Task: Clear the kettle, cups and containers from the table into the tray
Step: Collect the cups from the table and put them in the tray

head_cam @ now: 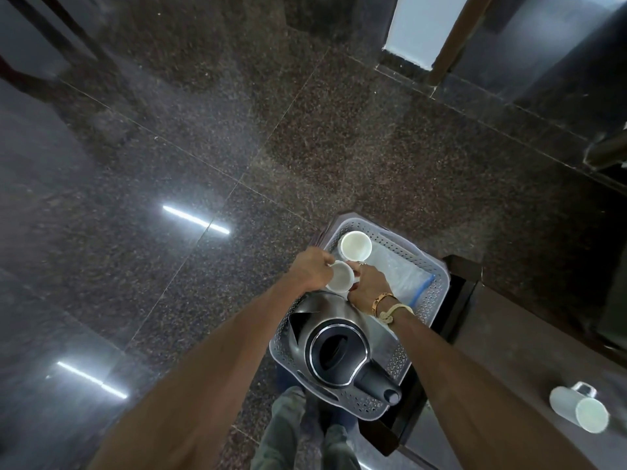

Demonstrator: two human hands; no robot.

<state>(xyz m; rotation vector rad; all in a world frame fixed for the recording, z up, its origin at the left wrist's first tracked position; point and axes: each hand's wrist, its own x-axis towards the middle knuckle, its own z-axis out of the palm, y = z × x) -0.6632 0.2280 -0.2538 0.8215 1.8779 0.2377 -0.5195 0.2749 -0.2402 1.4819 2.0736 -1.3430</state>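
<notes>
A grey perforated tray sits below me on a dark stand. A steel and black kettle stands in its near end. At the far end there is a white cup. A second white cup is over the tray's middle, held between both hands. My left hand grips its left side and my right hand grips its right side. A white cup with a handle lies on the dark table at the right.
A clear plastic bag with a blue strip lies in the tray. The dark table runs along the right. Polished granite floor spreads to the left and ahead. Dark furniture legs stand at the far left.
</notes>
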